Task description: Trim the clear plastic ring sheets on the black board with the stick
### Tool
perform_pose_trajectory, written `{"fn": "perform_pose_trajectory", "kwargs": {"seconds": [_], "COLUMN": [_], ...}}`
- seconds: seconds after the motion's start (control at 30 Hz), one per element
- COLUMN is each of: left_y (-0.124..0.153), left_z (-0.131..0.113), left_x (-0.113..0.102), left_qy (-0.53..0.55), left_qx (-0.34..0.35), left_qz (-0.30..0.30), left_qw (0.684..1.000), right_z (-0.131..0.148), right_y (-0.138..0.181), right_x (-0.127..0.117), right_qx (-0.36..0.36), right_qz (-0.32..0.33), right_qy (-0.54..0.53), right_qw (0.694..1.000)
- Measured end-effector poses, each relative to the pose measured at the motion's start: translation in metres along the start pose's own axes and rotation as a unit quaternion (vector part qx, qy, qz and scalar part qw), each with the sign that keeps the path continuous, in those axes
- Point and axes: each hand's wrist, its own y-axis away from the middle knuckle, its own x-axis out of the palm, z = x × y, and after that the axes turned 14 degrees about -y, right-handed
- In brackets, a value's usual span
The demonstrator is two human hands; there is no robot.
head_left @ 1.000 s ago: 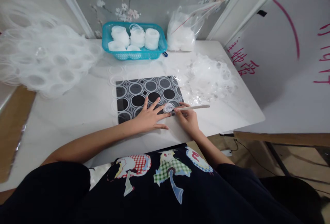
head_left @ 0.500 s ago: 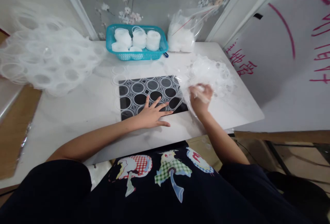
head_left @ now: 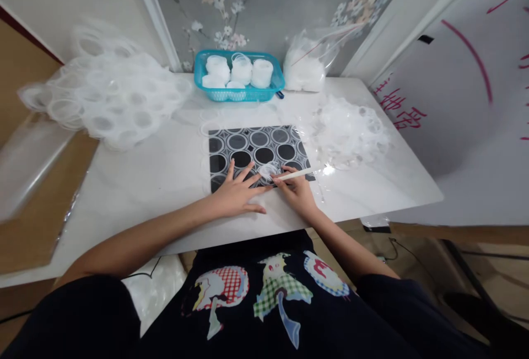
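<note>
The fingers [head_left: 243, 172] of the left hand [head_left: 235, 199] are spread wide and laid flat over the dark patterned sheet [head_left: 264, 155], the thumb stretched out over the bare desk [head_left: 157, 182] near the front edge. The right hand [head_left: 298, 193] has its fingers closed around a thin pale stick [head_left: 298, 173], which slants up and to the right across the hand. Just beyond the stick's lower tip lies a small bunch of thin white rings [head_left: 268, 169], over the lower part of the sheet and between the two hands; whether the right fingertips also pinch the rings is too small to tell.

The sheet shows rows of black circles with pale outlines. To its right, a loose heap of clear and white rings [head_left: 351, 130] spreads over the desk. Behind the sheet stands a blue basket [head_left: 248, 96] with rolled stacks of white rings [head_left: 262, 74] inside, and just to the right of it sits a clear plastic bag [head_left: 306, 69] filled with something white. On the far left, a much larger pile of white rings [head_left: 119, 94] rises beside a brown board [head_left: 61, 199]. A whiteboard [head_left: 454, 166] with red writing stands along the right side of the desk.
</note>
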Motion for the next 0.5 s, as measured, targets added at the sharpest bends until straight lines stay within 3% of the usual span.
{"fn": "perform_pose_trajectory", "kwargs": {"seconds": [0.2, 0.37, 0.43, 0.5], "left_y": [0.002, 0.002, 0.002, 0.004], "left_z": [-0.005, -0.01, -0.01, -0.009], "left_x": [-0.002, -0.006, -0.007, -0.007], "left_qy": [0.004, 0.024, 0.028, 0.024], "left_qx": [-0.02, -0.034, -0.037, -0.03], "left_qz": [0.012, 0.044, 0.049, 0.048], "left_qw": [1.0, 0.998, 0.998, 0.998], "right_z": [-0.005, -0.008, -0.007, -0.002], "right_y": [0.006, -0.017, -0.041, -0.063], "right_x": [0.003, -0.006, -0.017, -0.023], "right_qx": [-0.044, -0.138, -0.125, -0.099], "right_qz": [0.015, 0.112, 0.033, -0.113], "right_qy": [0.047, 0.157, 0.172, 0.156], "right_qw": [0.998, 0.971, 0.977, 0.976]}}
